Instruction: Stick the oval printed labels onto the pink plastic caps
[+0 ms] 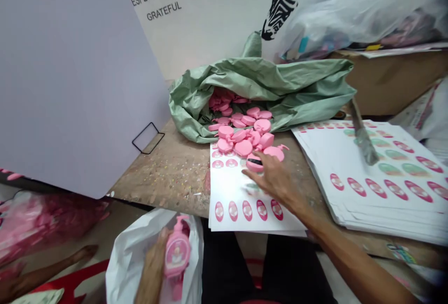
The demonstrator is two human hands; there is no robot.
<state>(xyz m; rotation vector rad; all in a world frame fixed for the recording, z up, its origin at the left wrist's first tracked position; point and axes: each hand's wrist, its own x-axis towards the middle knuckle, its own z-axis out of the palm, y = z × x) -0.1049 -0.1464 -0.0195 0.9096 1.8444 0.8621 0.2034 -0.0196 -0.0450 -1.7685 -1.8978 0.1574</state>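
Note:
My left hand [158, 252] is wrapped round a pink pump bottle [178, 250] with an oval label, inside the mouth of a white plastic bag [122, 252]. Over the table, my right hand [268, 173] reaches to a round pink piece with a dark band [255, 163], thumb and fingers apart; no firm grip shows. Round pink pieces [243, 147] lie piled just beyond, spilling from a green sack [297, 84]. Beneath my right hand is a white sheet of printed oval stickers [229, 187].
A stack of sticker sheets [353, 201] with a metal strip [364, 136] on it is at the right. A big pale panel [77, 70] stands left, beside a black wire stand [148, 138]. Another person's arm [52, 271] shows at lower left.

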